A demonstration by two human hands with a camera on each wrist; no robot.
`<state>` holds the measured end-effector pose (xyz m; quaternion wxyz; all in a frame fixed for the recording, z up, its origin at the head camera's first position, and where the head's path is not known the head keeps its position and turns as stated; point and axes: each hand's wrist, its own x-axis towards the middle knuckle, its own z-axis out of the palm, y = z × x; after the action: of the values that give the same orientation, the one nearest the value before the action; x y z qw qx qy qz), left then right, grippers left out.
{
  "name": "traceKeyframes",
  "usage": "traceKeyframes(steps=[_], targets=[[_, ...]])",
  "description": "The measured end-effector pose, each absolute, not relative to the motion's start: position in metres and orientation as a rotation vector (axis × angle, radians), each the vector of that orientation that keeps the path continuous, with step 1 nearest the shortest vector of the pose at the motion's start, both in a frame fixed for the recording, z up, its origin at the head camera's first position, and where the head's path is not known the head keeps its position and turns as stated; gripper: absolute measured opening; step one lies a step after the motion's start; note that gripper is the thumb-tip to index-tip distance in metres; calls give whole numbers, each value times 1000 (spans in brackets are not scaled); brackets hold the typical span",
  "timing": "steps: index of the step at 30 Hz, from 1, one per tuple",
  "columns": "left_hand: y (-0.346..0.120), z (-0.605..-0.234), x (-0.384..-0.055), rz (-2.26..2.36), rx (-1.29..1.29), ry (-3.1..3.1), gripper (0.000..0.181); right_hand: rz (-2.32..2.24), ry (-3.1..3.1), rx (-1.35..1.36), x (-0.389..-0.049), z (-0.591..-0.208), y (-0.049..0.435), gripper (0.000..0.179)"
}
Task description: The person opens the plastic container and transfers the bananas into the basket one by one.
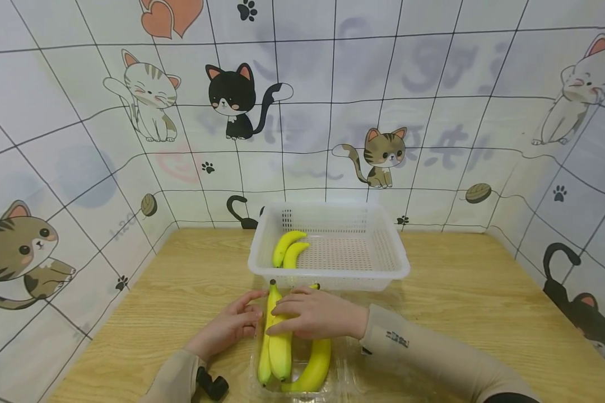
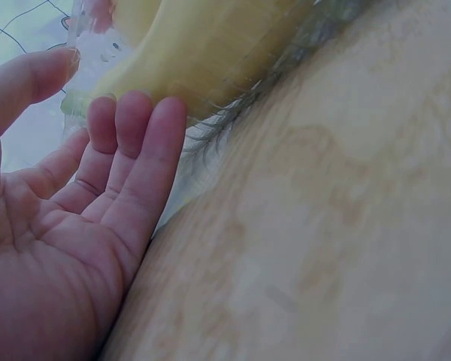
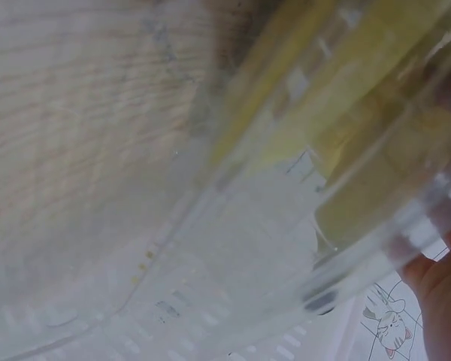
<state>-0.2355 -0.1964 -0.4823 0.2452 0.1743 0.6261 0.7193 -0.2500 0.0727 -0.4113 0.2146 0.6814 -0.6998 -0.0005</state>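
Note:
A clear plastic box [image 1: 344,374] holds several yellow bananas. Two bananas [image 1: 280,358] lie side by side along its left side, stem end away from me. A curved banana [image 1: 319,366] lies on the right, partly under my right hand [image 1: 322,314]. That hand reaches in from the right, its extended fingers resting across the left bananas. At the box's left wall is my left hand [image 1: 232,327], palm inward and fingers loosely bent. In the left wrist view, the left fingertips [image 2: 139,109] are beside the clear wall and a banana [image 2: 210,53]. The right wrist view is blurred.
A white perforated basket [image 1: 327,274] stands behind the box. Two bananas [image 1: 291,249] are in its left part. The wooden table [image 1: 448,291] ends at walls covered with cat-print sheeting [image 1: 307,129]. A small black object [image 1: 213,385] sits at the left sleeve.

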Motion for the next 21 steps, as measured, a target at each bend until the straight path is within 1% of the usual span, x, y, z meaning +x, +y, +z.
traceKeyframes(steps=[11, 21], targets=[[-197, -483, -236, 1951, 486, 1719, 54, 0, -1917, 1895, -251, -411, 73, 49], [-198, -483, -236, 1961, 508, 1702, 54, 28, -1927, 1888, -251, -406, 75, 54]])
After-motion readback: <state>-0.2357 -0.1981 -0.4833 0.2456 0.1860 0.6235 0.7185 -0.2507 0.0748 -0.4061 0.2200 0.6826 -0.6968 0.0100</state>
